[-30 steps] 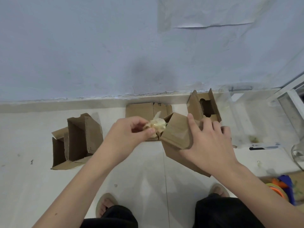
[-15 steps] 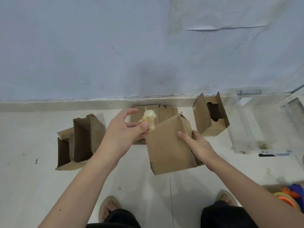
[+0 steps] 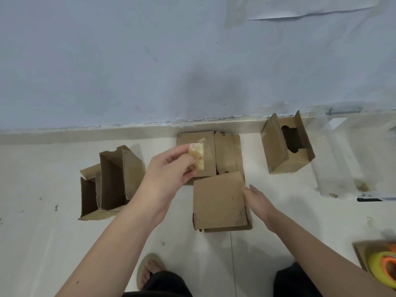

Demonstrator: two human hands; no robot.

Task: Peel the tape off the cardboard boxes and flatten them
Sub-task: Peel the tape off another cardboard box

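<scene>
Cardboard box, now lowered flat to the floor, is steadied by the straight-fingered right hand; wadded tape stays pinched in the left hand.

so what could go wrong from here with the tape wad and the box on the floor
The tape wad pinched in the left hand looks sticky and may cling to the fingers when dropped. The box under the right hand lies only loosely flat, so it may spring open again. Two boxes still stand: left, right.
</scene>
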